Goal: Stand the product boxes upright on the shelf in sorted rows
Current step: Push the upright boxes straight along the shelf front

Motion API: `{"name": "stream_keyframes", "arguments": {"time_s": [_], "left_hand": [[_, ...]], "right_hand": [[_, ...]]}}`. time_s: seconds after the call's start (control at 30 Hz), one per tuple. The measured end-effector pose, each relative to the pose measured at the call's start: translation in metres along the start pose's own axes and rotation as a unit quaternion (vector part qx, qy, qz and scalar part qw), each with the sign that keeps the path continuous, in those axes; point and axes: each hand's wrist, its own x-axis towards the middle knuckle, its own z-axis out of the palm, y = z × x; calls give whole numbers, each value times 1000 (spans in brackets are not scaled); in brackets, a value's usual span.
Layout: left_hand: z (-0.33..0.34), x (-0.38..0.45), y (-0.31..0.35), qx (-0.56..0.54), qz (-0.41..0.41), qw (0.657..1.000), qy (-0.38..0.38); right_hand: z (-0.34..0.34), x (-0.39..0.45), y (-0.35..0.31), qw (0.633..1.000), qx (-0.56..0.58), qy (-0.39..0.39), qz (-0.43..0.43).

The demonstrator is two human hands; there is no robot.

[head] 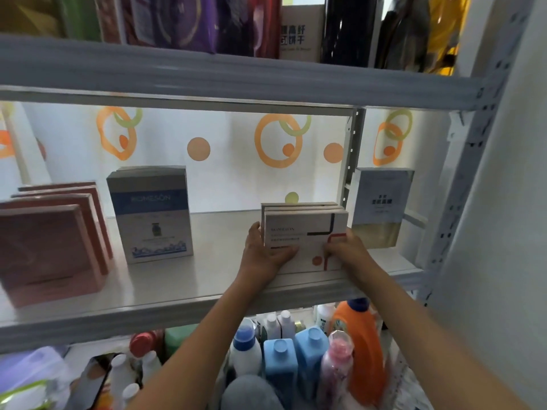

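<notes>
Both hands are working the white boxes (305,232) right of centre on the shelf (207,279): the left hand (263,253) is gripping the front box's left edge, fingers lying across its face, and the right hand (346,247) is clasping its lower right. Pink boxes (53,247) are standing at left, a blue box (151,214) just beside them.

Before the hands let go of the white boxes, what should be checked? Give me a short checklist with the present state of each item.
1. Front white box upright: ok.
2. Left hand and right hand both on that box: ok.
3. White boxes behind it lined up in one row: ok, edges look even.
4. Box fully on the shelf, away from the front edge: not ok, it stands near the edge.
5. Gap to the grey box on the right: cannot tell.
6. Blue box and pink boxes upright: ok.
</notes>
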Motion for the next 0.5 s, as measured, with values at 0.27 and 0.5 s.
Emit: {"name": "stream_keyframes", "arguments": {"time_s": [0.27, 0.5], "left_hand": [[-1, -6, 10, 22, 38, 999, 20], [-3, -13, 21, 34, 39, 998, 33]], "right_hand": [[-13, -3, -1, 999, 27, 11, -17], [-13, -5, 0, 998, 10, 24, -50]]}}
